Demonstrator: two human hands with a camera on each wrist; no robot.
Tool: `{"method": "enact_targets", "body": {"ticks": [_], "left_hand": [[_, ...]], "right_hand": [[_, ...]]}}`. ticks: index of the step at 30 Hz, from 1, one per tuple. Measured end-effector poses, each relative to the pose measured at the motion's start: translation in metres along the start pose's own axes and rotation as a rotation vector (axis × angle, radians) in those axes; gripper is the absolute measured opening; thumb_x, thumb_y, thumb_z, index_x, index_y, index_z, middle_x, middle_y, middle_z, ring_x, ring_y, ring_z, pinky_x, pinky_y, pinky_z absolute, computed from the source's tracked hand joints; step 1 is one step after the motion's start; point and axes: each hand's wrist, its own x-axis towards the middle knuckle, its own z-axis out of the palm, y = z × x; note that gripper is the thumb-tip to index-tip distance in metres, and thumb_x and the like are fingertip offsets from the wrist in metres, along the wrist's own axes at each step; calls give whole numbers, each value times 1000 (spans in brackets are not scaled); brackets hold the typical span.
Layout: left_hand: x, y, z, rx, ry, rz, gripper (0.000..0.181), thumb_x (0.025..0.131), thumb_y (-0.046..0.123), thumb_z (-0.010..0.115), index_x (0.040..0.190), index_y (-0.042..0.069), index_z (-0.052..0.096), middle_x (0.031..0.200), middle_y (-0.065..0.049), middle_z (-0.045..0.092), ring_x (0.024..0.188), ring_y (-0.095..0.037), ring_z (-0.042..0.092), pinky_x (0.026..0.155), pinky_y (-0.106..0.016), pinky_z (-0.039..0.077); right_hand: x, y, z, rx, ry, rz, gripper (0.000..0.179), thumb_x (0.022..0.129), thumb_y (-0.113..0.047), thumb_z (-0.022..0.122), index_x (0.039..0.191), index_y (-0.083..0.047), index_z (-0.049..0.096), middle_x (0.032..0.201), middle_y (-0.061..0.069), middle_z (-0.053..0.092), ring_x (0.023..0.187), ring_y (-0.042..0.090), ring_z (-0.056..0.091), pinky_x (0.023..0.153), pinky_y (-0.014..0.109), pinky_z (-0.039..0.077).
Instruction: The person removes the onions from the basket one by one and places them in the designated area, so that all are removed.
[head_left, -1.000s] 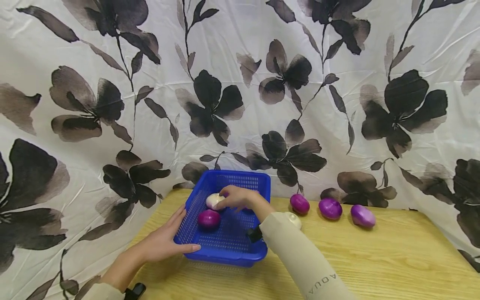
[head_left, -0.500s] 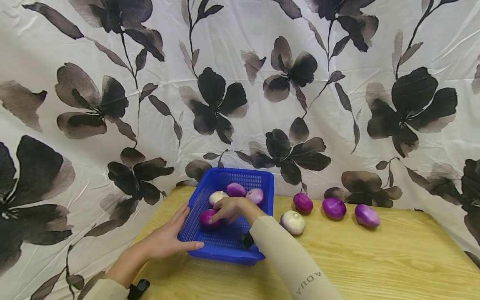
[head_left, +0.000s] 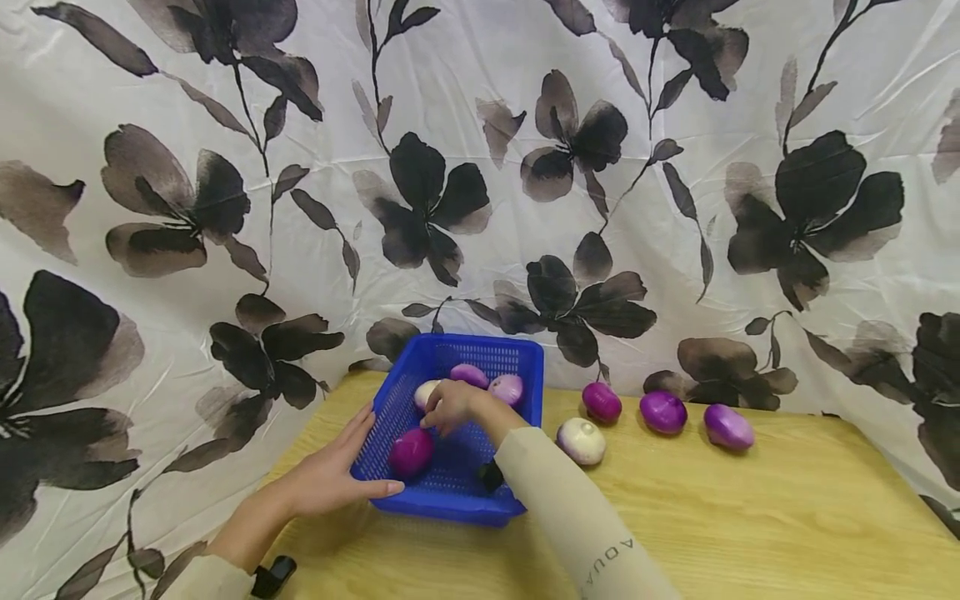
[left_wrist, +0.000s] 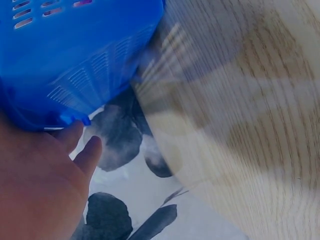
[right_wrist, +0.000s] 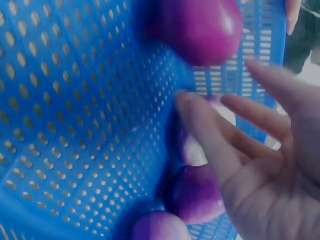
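A blue plastic basket [head_left: 450, 510] with slotted sides holds several onions. The red onion [head_left: 411, 452] lies nearest the front left of it. Behind that sits a white onion [head_left: 427, 395], partly hidden by my right hand [head_left: 459, 405]. Two purple onions, one at the back [head_left: 468, 375] and one at the right [head_left: 506, 388], lie beyond. My right hand hovers inside the basket, its loosely bent fingers [right_wrist: 205, 132] apart from the red onion and holding nothing. My left hand [head_left: 322, 481] rests on the basket's front left corner, fingers along the side, thumb across the rim.
On the wooden table [head_left: 750, 517] right of the basket lie a white onion [head_left: 581, 441] and a row of purple onions: a dark one [head_left: 602, 402], a middle one [head_left: 663, 412] and a paler one [head_left: 728, 427]. A floral curtain [head_left: 480, 217] hangs behind.
My right hand went from the white onion to the red one, then drew back from it. The red onion has shifted toward the basket's front left. My left hand stays on the corner.
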Motion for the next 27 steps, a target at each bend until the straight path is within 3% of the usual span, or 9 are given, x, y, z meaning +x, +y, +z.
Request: {"method": "enact_targets", "body": {"ticks": [2, 6, 11, 15, 20, 27], "left_hand": [[2, 0, 0, 1, 3, 6, 124, 81, 70, 73, 163, 1, 10, 172, -13, 2, 152, -48, 18, 113, -70, 28], [4, 0, 1, -4, -14, 8, 124, 82, 69, 72, 163, -1, 10, 172, -14, 1, 153, -48, 18, 114, -70, 27], [4, 3, 0, -6, -24, -5, 123, 82, 69, 72, 163, -1, 10, 172, -14, 1, 152, -49, 19, 113, -70, 28], [5, 5, -1, -7, -24, -3, 124, 82, 69, 72, 163, -1, 9, 172, -15, 1, 152, -49, 19, 113, -70, 28], [4, 5, -1, -1, -24, 1, 125, 81, 71, 72, 163, -1, 10, 172, -15, 1, 152, -49, 20, 114, -69, 28], [0, 1, -2, 5, -3, -4, 125, 81, 70, 73, 163, 0, 10, 172, -14, 1, 152, -49, 19, 113, -70, 28]], "right_hand": [[-2, -1, -1, 48, -43, 28, 40, 95, -16, 74, 127, 7, 64, 115, 19, 66, 102, 38, 71, 91, 44, 58], [-6, -3, 5, 107, -245, 84, 61, 94, -21, 76, 145, 1, 51, 133, 14, 53, 111, 28, 65, 95, 44, 56], [-7, -10, 12, 218, -419, 123, 52, 97, -13, 72, 143, -2, 51, 124, 14, 56, 106, 29, 65, 97, 52, 54], [-7, -12, 12, 241, -480, 140, 46, 97, -8, 70, 140, -3, 54, 117, 14, 57, 98, 30, 66, 92, 54, 55], [-13, -11, 4, 227, -398, 77, 44, 97, -6, 70, 138, -3, 56, 122, 14, 53, 100, 31, 65, 89, 54, 58], [-41, -11, -29, 291, -106, -2, 48, 93, -6, 75, 137, 3, 55, 133, 18, 49, 103, 32, 64, 84, 54, 59]]}}
